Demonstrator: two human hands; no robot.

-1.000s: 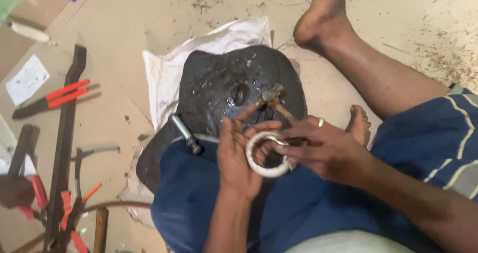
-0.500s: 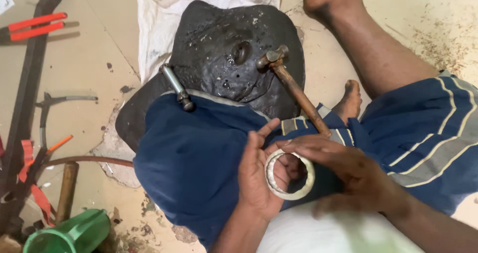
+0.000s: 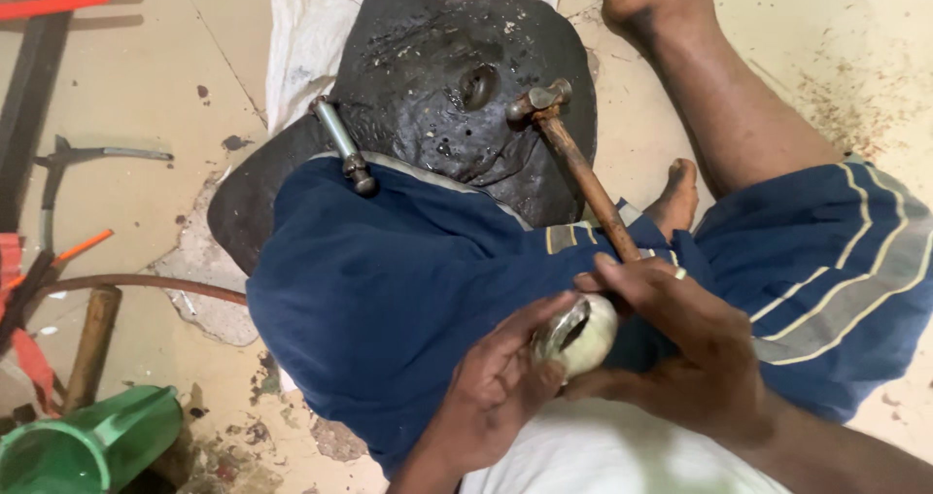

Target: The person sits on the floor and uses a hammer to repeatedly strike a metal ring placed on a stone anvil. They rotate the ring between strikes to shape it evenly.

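The person sits on the floor with a pale ring-shaped roll of tape [image 3: 575, 334] held over the lap between both hands. The left hand [image 3: 501, 382] cups it from below, fingers curled round its rim; the right hand [image 3: 680, 348] closes over it from above, thumb on the edge — the step in hand looks like working the tape's end loose, which calls for a fingernail and a steady grip. A rusty hammer [image 3: 583, 169] lies just beyond the hands, its head on a dark dented metal plate [image 3: 428, 76]
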